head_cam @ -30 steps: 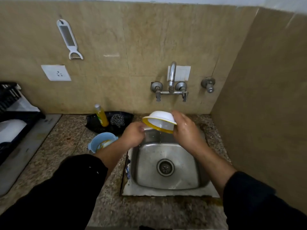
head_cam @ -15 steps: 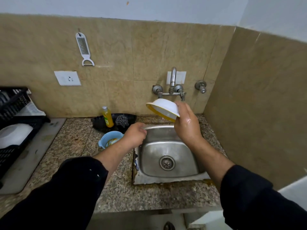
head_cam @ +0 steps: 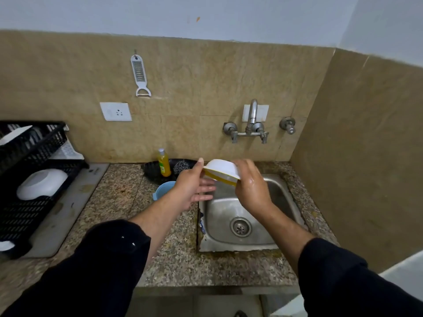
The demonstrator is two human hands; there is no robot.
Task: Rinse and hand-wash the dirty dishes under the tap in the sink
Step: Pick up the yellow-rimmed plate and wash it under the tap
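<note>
A white bowl with a yellow rim [head_cam: 221,170] hangs upside down and tilted above the back left of the steel sink [head_cam: 283,202]. My wet right hand [head_cam: 251,186] grips its right side. My left hand [head_cam: 193,186] has its fingers spread under the bowl's left edge, thumb up beside the bowl's left side. The wall tap [head_cam: 251,120] stands above the sink; no water shows running.
A blue cup [head_cam: 163,191], a yellow soap bottle [head_cam: 164,163] and a steel scrubber [head_cam: 182,167] on a black tray sit left of the sink. A black drying rack [head_cam: 29,179] holding a white bowl [head_cam: 41,184] stands far left. A tiled wall closes the right side.
My left hand has uncurled and come up to the bowl's left edge. The bowl has shifted left and lower from near the tap. The camera has pulled back.
</note>
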